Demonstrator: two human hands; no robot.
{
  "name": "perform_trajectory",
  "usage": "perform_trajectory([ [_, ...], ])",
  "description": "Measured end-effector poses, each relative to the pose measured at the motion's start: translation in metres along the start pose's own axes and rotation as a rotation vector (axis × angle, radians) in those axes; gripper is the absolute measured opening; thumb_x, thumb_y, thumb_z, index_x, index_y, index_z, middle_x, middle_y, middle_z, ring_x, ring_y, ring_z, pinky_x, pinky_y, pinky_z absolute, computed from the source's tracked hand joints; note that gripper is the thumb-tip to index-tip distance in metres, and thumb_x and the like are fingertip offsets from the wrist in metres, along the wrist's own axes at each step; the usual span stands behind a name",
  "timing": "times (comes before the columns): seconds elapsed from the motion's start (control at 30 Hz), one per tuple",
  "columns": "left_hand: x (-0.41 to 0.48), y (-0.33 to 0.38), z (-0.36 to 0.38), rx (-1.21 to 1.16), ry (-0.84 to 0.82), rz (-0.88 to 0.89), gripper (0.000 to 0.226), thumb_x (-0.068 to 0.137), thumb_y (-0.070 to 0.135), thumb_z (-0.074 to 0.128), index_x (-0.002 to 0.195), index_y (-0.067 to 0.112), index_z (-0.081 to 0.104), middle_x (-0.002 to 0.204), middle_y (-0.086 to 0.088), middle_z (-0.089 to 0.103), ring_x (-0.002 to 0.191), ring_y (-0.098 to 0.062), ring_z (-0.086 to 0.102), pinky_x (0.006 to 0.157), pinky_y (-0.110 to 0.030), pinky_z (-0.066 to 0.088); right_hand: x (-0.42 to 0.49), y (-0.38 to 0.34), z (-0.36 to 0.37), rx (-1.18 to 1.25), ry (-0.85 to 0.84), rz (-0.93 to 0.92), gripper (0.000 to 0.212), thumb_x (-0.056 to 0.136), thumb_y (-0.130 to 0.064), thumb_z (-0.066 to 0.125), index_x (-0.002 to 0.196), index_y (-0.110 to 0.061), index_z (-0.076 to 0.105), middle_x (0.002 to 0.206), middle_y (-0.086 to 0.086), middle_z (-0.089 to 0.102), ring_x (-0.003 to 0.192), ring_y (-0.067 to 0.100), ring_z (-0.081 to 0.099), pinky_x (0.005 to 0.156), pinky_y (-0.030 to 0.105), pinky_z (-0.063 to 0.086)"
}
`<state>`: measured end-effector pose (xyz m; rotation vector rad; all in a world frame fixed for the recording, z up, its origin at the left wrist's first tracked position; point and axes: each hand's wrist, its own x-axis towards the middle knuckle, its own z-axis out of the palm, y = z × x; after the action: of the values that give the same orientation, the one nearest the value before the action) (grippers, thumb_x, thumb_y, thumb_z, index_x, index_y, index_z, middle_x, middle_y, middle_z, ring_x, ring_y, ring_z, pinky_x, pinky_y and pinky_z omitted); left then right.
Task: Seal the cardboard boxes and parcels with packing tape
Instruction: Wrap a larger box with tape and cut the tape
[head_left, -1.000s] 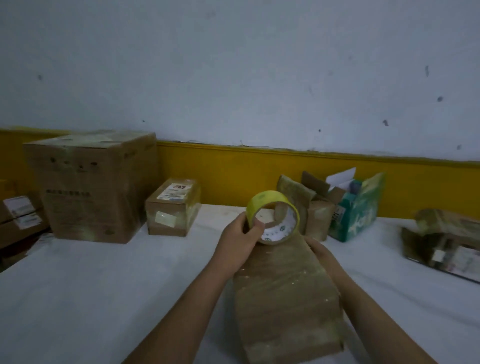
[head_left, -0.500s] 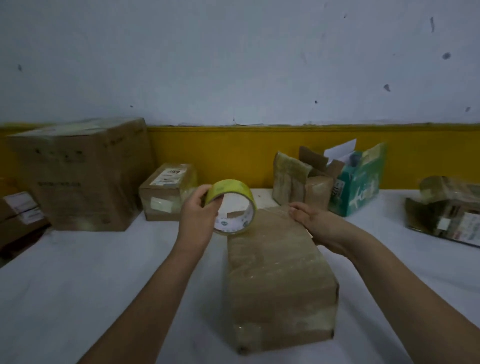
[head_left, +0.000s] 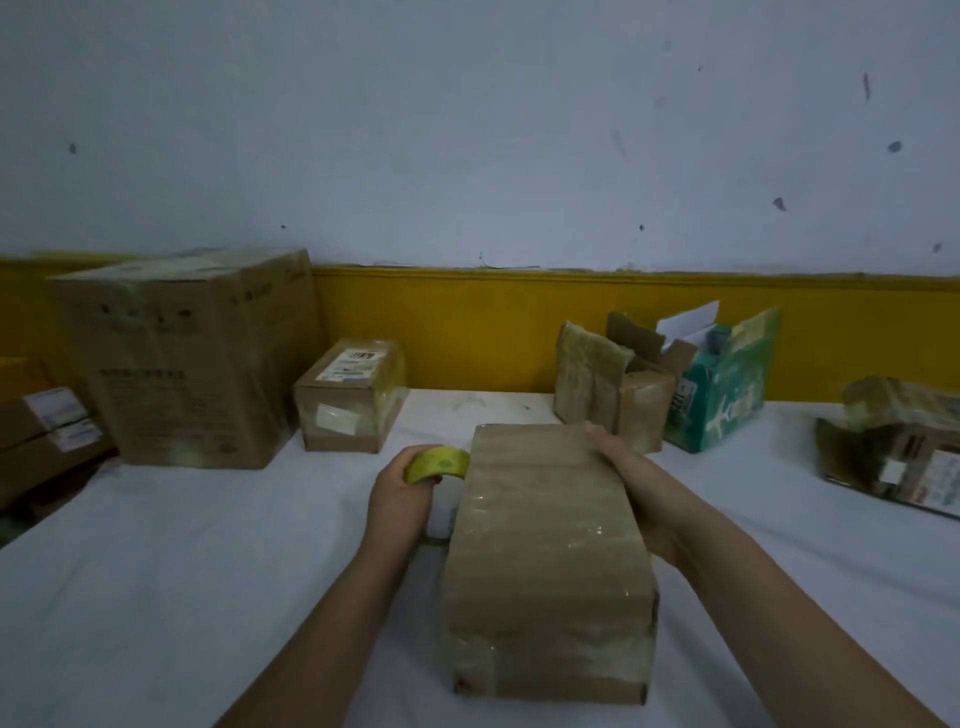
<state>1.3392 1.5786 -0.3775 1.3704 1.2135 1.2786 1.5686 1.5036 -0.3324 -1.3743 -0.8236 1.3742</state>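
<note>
A long cardboard parcel (head_left: 545, 561), wrapped in clear tape, lies lengthwise on the white table (head_left: 156, 597) in front of me. My left hand (head_left: 397, 499) grips a yellow roll of packing tape (head_left: 439, 462) low against the parcel's left side near its far end. My right hand (head_left: 631, 483) rests along the parcel's right edge, fingers over the far right corner.
A large brown carton (head_left: 192, 358) and a small labelled box (head_left: 350, 395) stand at the back left. An open taped box (head_left: 618, 384) and a green carton (head_left: 727, 384) stand at the back right. A crumpled taped parcel (head_left: 904, 447) lies far right. A yellow wall band (head_left: 493, 327) runs behind.
My left hand has brought the tape roll down from above the parcel's far end to its left side. My right hand has shifted to the parcel's right edge.
</note>
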Motion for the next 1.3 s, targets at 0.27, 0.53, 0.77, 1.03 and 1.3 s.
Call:
perform_trajectory([
  [0.27, 0.003, 0.034, -0.025, -0.668, -0.063, -0.136, 0.040, 0.086, 0.024, 0.072, 0.124, 0.013, 0.067, 0.118, -0.011, 0.072, 0.107, -0.027, 0.069, 0.086, -0.039, 0.053, -0.012, 0.008, 0.043, -0.008, 0.019, -0.097, 0.026, 0.102, -0.025, 0.047, 0.106, -0.006, 0.064, 0.087, 0.007, 0.073, 0.061, 0.016, 0.065, 0.036, 0.013, 0.044],
  [0.53, -0.004, 0.082, -0.016, -0.216, -0.097, -0.064, 0.016, 0.094, 0.031, 0.066, 0.105, 0.020, 0.068, 0.105, -0.008, 0.072, 0.094, -0.024, 0.070, 0.076, -0.035, 0.058, 0.010, 0.012, 0.072, -0.282, -0.033, -0.226, 0.030, 0.102, -0.012, 0.048, 0.119, -0.034, 0.061, 0.129, -0.001, 0.063, 0.111, 0.005, 0.064, 0.083, 0.011, 0.049],
  [0.77, 0.005, 0.074, -0.002, 0.079, -0.119, -0.078, 0.053, 0.100, 0.053, 0.045, 0.144, 0.024, 0.044, 0.145, -0.001, 0.046, 0.132, -0.024, 0.048, 0.109, -0.048, 0.042, -0.001, -0.031, 0.087, -0.404, 0.030, -0.224, 0.033, 0.108, -0.028, 0.032, 0.127, -0.016, 0.057, 0.116, 0.002, 0.063, 0.100, 0.017, 0.061, 0.068, 0.009, 0.047],
  [1.03, -0.001, 0.108, -0.064, 0.107, 0.010, 0.314, 0.014, 0.086, 0.015, 0.074, 0.098, 0.017, 0.067, 0.090, -0.002, 0.068, 0.083, -0.015, 0.064, 0.071, -0.029, 0.052, -0.002, -0.046, 0.081, -0.814, 0.000, -0.211, 0.044, 0.106, -0.041, 0.027, 0.146, -0.028, 0.043, 0.126, 0.006, 0.060, 0.105, 0.027, 0.061, 0.083, 0.044, 0.057],
  [1.3, -0.013, 0.036, -0.092, 0.643, 0.063, 0.306, 0.030, 0.086, 0.019, 0.062, 0.064, 0.025, 0.043, 0.064, 0.004, 0.050, 0.074, -0.027, 0.059, 0.057, -0.032, 0.033, -0.002, -0.046, 0.075, -0.853, -0.026, -0.230, 0.036, 0.107, -0.037, 0.030, 0.135, -0.026, 0.050, 0.110, -0.003, 0.063, 0.093, 0.014, 0.064, 0.076, 0.023, 0.057],
])
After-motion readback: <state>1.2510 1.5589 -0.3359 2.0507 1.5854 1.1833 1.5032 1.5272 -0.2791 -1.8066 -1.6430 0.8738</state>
